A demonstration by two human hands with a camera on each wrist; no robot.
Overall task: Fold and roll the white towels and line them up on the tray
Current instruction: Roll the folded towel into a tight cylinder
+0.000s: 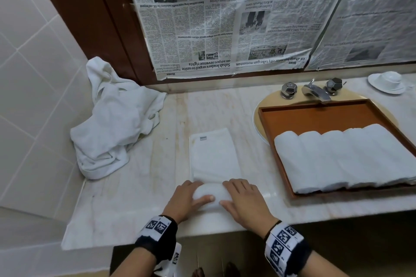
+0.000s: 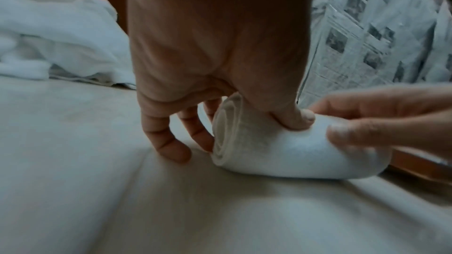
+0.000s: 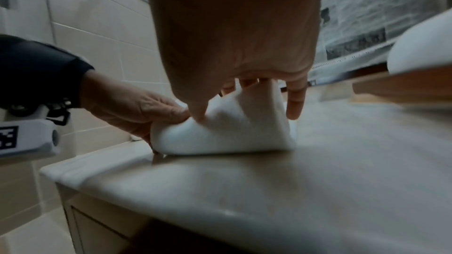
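Note:
A folded white towel (image 1: 211,155) lies lengthwise on the marble counter, and its near end is wound into a roll (image 1: 213,194). My left hand (image 1: 198,191) grips the roll's left end, thumb on top and fingers curled behind it. My right hand (image 1: 234,195) grips the right end the same way. The left wrist view shows the spiral end of the roll (image 2: 293,154) under my left hand (image 2: 239,115). The right wrist view has my right hand (image 3: 247,111) on the roll (image 3: 220,138). Several rolled towels (image 1: 337,159) lie side by side in the orange-brown tray (image 1: 315,114).
A heap of loose white towels (image 1: 112,123) fills the counter's left corner against the tiled wall. The tray sits over the basin below the chrome tap (image 1: 315,91). An upturned white cup on a saucer (image 1: 388,81) stands far right. Newspaper (image 1: 225,18) covers the wall behind.

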